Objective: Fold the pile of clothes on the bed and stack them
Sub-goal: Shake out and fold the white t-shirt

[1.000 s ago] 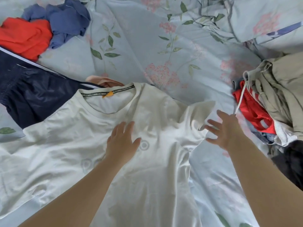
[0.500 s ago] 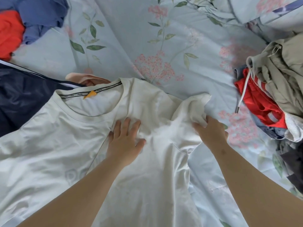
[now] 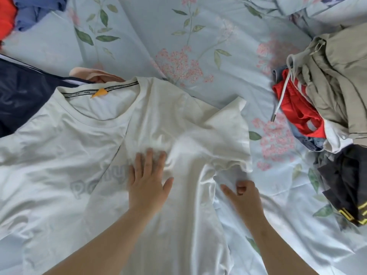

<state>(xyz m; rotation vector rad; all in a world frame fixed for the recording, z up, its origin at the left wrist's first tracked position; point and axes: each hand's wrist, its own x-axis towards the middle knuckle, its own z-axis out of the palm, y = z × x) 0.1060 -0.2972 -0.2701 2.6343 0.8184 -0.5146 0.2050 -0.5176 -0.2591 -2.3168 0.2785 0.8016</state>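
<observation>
A light blue bed sheet [image 3: 198, 26] printed with pink flowers and green leaves fills the frame. Across the lower left and centre a white T-shirt [image 3: 59, 155] is spread front-up, its collar toward the upper left, pale grey lettering on the chest, and its body running down to the bottom edge. One short sleeve [image 3: 224, 135] is rumpled at right of centre. At the right edge a heap of unfolded clothes [image 3: 337, 76] is seen, with a khaki garment on top, a red one [image 3: 294, 108] with a white drawstring below it, and a black one with yellow trim [image 3: 347, 185] lowest. At the left edge a dark navy garment [image 3: 23, 96] is partly covered by the shirt's shoulder. In the upper left corner a blue garment [image 3: 35, 12] is crumpled beside a red one [image 3: 6, 14]. A peach item [image 3: 87, 73] shows just above the collar. The left hand [image 3: 147, 187] is laid flat on the shirt's chest at centre, fingers straight and slightly spread, pressing the cloth and gripping nothing. The right hand [image 3: 244, 197] is placed at the shirt's side edge below the sleeve, with one digit extended toward the shirt and the others curled; it is blurred, and whether any cloth is pinched cannot be told. A small orange tag [image 3: 100, 92] is sewn inside the collar.
</observation>
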